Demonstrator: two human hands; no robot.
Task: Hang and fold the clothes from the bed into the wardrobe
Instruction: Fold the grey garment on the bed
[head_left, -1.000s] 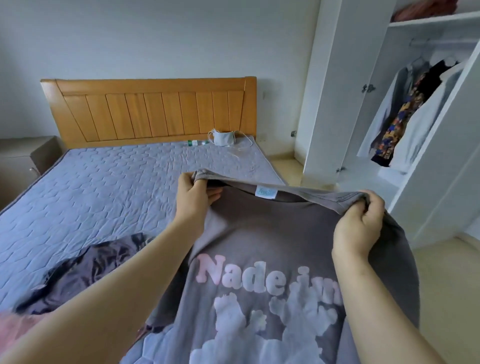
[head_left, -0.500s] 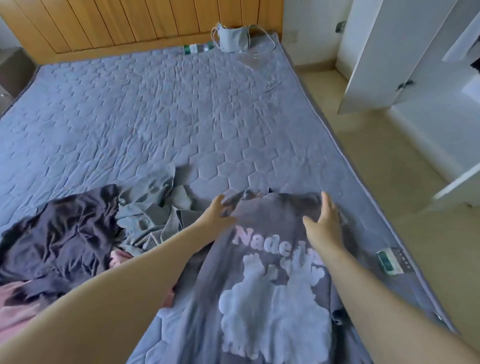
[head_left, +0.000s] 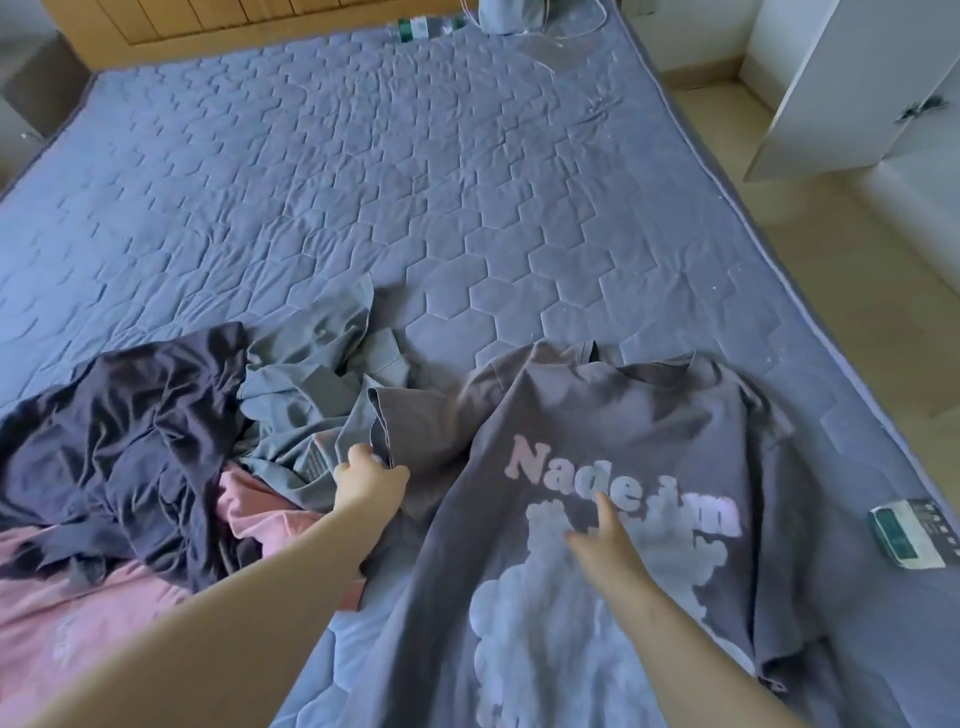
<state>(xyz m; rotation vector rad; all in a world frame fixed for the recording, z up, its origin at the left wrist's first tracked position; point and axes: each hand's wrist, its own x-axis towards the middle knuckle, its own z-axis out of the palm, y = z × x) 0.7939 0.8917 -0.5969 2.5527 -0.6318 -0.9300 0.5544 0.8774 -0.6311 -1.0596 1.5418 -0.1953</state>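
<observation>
Grey printed T-shirt (head_left: 613, 415) spread print-up on quilted bed (head_left: 363, 208), near right edge; hem cut off by frame bottom. Left hand (head_left: 370, 480) pinches left sleeve edge. Right hand (head_left: 605, 540) flat on print, fingers straight, blurred. Heap beside: dark garment (head_left: 119, 415), grey-blue garment (head_left: 317, 374), pink garment (head_left: 67, 613), partly overlapping. Wardrobe door (head_left: 831, 78) half out of frame.

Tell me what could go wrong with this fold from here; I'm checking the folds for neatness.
The left hand pinches the grey T-shirt sleeve right beside the piled grey-blue garment, so it may drag that fabric in. The shirt's right side lies bunched, so creases may get folded in. The small box near the bed's edge could get knocked off.
</observation>
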